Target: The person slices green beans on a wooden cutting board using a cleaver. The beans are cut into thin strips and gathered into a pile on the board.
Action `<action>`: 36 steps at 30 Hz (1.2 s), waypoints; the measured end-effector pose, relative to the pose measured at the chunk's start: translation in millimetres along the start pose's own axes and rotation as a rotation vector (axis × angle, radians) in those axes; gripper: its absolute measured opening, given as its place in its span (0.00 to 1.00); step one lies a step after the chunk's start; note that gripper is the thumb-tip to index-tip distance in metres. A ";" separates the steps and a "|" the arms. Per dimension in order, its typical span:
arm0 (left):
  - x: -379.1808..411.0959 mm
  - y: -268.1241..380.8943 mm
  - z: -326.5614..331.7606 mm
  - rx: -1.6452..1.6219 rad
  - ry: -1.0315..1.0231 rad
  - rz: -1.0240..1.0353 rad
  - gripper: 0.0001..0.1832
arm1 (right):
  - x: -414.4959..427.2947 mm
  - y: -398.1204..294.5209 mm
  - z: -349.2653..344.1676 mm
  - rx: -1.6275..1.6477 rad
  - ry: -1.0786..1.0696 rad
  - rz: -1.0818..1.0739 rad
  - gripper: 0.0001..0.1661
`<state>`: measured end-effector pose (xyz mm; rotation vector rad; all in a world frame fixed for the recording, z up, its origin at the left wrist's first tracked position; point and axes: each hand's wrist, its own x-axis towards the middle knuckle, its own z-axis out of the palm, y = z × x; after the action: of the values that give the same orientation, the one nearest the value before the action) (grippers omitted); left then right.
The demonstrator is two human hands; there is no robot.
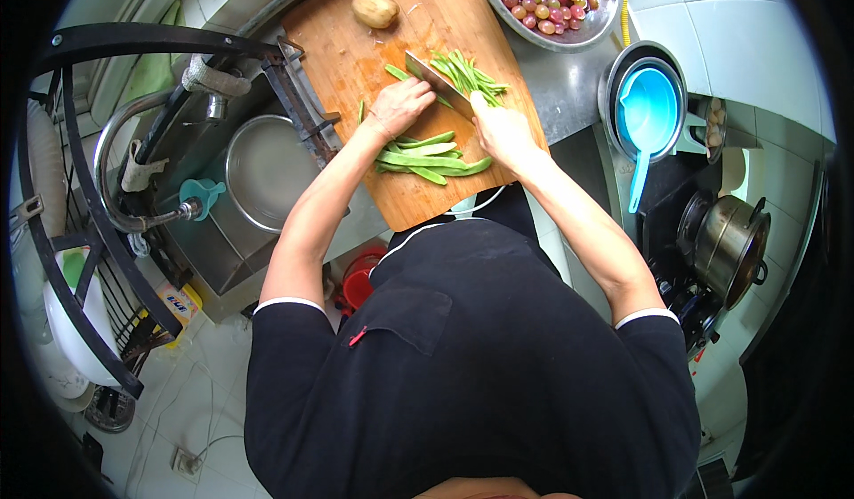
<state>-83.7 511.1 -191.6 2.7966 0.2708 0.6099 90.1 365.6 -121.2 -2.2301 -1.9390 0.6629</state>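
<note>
My right hand (pixel 499 125) is closed around the handle of a kitchen knife (pixel 437 84), whose broad steel blade slants over a wooden cutting board (pixel 327 39). Beside the blade, my left hand (pixel 402 104) presses its bent fingers on a green bean (pixel 397 72), which shows partly past the fingertips. Thin cut strips of green bean (pixel 467 75) lie in a heap on the far side of the blade. Several whole flat green beans (pixel 430 157) rest nearer my body, between my forearms. A peeled potato (pixel 375 10) sits at the board's far end.
A metal bowl of grapes (pixel 567 47) stands beyond the board at right. Stacked bowls with a blue plastic ladle (pixel 647 112) are farther right, near a steel pot (pixel 724 249). At left are a sink with a metal basin (pixel 270 172), a curved faucet (pixel 103 145) and a black dish rack (pixel 87 165).
</note>
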 end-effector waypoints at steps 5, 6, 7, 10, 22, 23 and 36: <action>-2.9 0.2 2.0 0.010 -0.022 -0.017 0.04 | -5.4 2.7 19.6 0.010 0.112 -0.019 0.15; -2.4 0.7 2.8 0.007 -0.033 -0.014 0.04 | -5.3 3.5 20.3 0.013 0.088 0.008 0.15; -3.2 0.4 2.0 0.001 -0.041 -0.016 0.04 | -5.3 4.1 20.8 0.017 0.064 0.036 0.16; -3.6 -1.2 0.7 -0.007 -0.052 -0.011 0.04 | -3.1 8.9 13.6 0.058 0.034 0.067 0.19; 4.8 -4.4 -2.8 -0.035 -0.157 -0.003 0.12 | -18.6 9.3 -14.2 0.128 0.093 0.159 0.17; 3.1 -7.3 -6.1 -0.024 -0.136 -0.020 0.12 | -17.9 6.1 -16.4 0.124 0.087 0.167 0.17; 6.0 -17.7 -8.7 0.059 -0.085 -0.018 0.03 | 10.1 -12.0 -3.7 0.036 0.167 0.016 0.14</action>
<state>-84.3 531.2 -187.0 2.8644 0.3016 0.4850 81.5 378.1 -116.1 -2.2041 -1.8178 0.4918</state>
